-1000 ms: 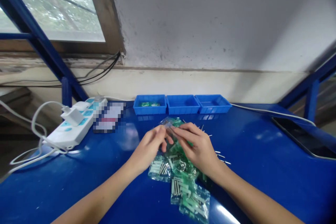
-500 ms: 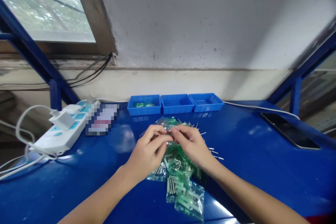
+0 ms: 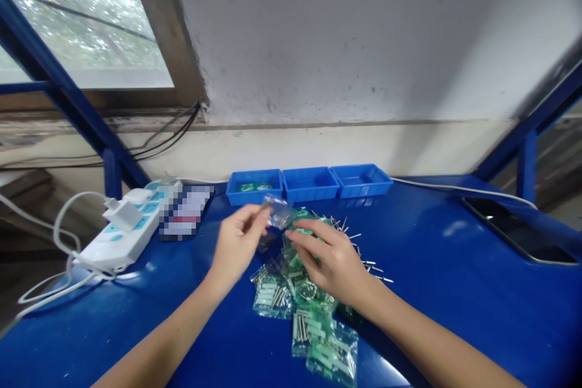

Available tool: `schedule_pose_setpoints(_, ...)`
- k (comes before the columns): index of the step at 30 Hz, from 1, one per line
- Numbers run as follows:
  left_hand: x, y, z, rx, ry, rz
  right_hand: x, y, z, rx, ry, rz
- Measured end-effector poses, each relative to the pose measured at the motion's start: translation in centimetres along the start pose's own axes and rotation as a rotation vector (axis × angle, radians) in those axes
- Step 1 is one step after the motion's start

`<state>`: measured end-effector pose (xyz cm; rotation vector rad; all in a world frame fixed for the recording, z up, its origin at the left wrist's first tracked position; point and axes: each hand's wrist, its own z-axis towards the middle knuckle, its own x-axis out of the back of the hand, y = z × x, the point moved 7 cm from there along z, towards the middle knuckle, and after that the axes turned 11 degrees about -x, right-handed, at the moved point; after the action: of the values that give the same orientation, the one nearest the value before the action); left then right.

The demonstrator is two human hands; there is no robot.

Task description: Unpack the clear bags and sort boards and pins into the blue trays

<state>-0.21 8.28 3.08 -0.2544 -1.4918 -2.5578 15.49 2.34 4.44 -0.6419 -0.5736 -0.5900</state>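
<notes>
Eyes on the clear plastic bag (image 3: 280, 213): I have it mid-table, just on the near side of the bins, pinched between the thumb and fingers of the left hand (image 3: 239, 242). Its contents are too blurred for me to read. And here's the right hand (image 3: 334, 260), fingers spread and slightly bent, gripping nothing I can see; whether a fingertip brushes the bag, I can't tell. Beneath that hand lies the heap of green packets (image 3: 313, 291), spilling toward the near side. A clear packet (image 3: 271, 298) sits at the heap's left, with white pieces and metal screws showing through the film. On the right, thin metal pins (image 3: 375, 267) poke out past the right hand. Farther out, three blue bins in a row: the left bin (image 3: 254, 198) has green and white packets inside, then the middle bin (image 3: 311, 194), then the right bin (image 3: 366, 190). Over at far left, a white power strip (image 3: 102, 248) with a plug in it, and, at far right, a dark phone (image 3: 518, 230) lying flat on the blue table (image 3: 454, 279).
</notes>
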Motion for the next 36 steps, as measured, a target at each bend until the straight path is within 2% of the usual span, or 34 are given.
schedule_pose_setpoints(2, 3.0, 2.0, 1.9, -0.229, 0.253, 0.17, 0.4, 0.2, 0.2, -0.038, 0.003, 0.037)
schedule_pose_setpoints(4, 5.8, 4.2, 3.3, -0.396, 0.482, 0.226, 0.7, 0.6, 0.3, -0.074, 0.003, 0.05)
schedule_pose_setpoints(6, 7.4, 6.7, 4.7, -0.56, 0.59, 0.251, 1.0, 1.0, 0.4, -0.105, 0.006, 0.054)
schedule_pose_setpoints(8, 7.8, 9.2, 5.8, -0.693, 0.663, 0.354, 1.1, 1.3, 0.5, -0.131, 0.008, 0.065)
schedule_pose_setpoints(10, 6.4, 10.8, 6.9, -0.765, 0.607, 0.527, 1.0, 1.6, 0.6, -0.149, 0.008, 0.079)
schedule_pose_setpoints(11, 5.0, 11.0, 7.4, -0.776, 0.514, 0.632, 0.9, 1.8, 0.6, -0.156, 0.004, 0.081)
schedule_pose_setpoints(12, 3.1, 10.5, 7.9, -0.758, 0.371, 0.747, 0.8, 1.9, 0.6, -0.162, -0.001, 0.079)
schedule_pose_setpoints(14, -1.2, 7.7, 7.9, -0.688, -0.017, 0.949, 0.7, 2.3, 0.7, -0.172, -0.004, 0.069)
schedule_pose_setpoints(16, -4.4, 3.4, 6.3, -0.555, -0.378, 1.024, 0.8, 2.7, 0.8, -0.19, 0.002, 0.063)
schedule_pose_setpoints(17, -5.2, 1.2, 5.2, -0.472, -0.49, 1.016, 0.9, 3.0, 0.9, -0.202, 0.007, 0.063)
schedule_pose_setpoints(18, -5.4, -0.7, 4.2, -0.377, -0.548, 0.997, 1.0, 3.2, 1.0, -0.215, 0.012, 0.063)
schedule_pose_setpoints(19, -5.1, -2.3, 3.3, -0.282, -0.554, 0.982, 1.1, 3.5, 1.0, -0.226, 0.013, 0.063)
schedule_pose_setpoints(21, -4.5, -4.2, 1.9, -0.187, -0.54, 0.961, 1.1, 3.8, 1.1, -0.239, 0.005, 0.057)
schedule_pose_setpoints(24, -3.6, -4.8, 1.2, -0.152, -0.474, 0.906, 0.7, 3.9, 1.0, -0.243, -0.032, 0.037)
schedule_pose_setpoints(27, -3.2, -3.6, 1.4, -0.176, -0.369, 0.827, 0.0, 3.9, 0.9, -0.252, -0.096, 0.014)
schedule_pose_setpoints(30, -3.1, -1.4, 1.0, -0.276, -0.266, 0.709, -0.4, 4.3, 0.9, -0.336, -0.14, 0.049)
schedule_pose_setpoints(33, -2.9, 1.1, -0.1, -0.451, -0.178, 0.572, -0.9, 5.6, 0.6, -0.603, -0.186, 0.282)
schedule_pose_setpoints(36, -3.4, 3.0, -1.5, -0.667, -0.19, 0.507, -1.8, 6.4, -0.1, -0.87, -0.227, 0.665)
